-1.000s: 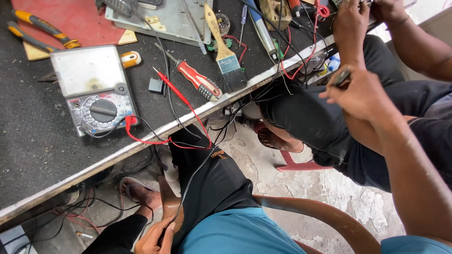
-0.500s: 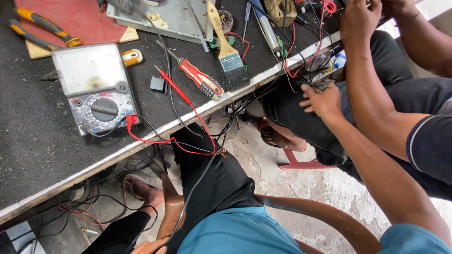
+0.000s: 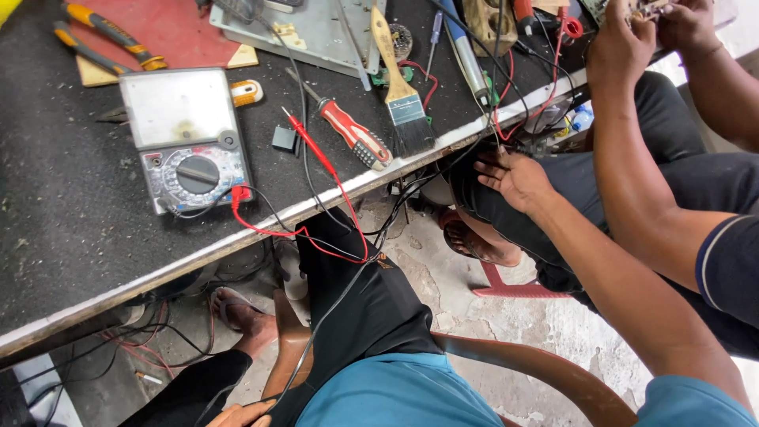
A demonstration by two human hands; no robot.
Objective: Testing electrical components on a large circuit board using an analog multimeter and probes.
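Beneath the edge of the black-topped desk (image 3: 63, 237) at 2 o'clock, the tangled wires (image 3: 506, 141) are touched by the right hand (image 3: 514, 178), fingers spread and nothing gripped, and are best parted gently, one lead at a time, while the grip of the left hand (image 3: 237, 413), cropped at 6 o'clock, cannot be told.

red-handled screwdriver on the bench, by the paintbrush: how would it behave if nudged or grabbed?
The red-handled screwdriver looks rigid, a straight metal shaft in a thick handle. Its rounded handle might roll a little, though the rough black bench mat and the paintbrush close beside it would probably check that. The ridged grip seems unlikely to slip.
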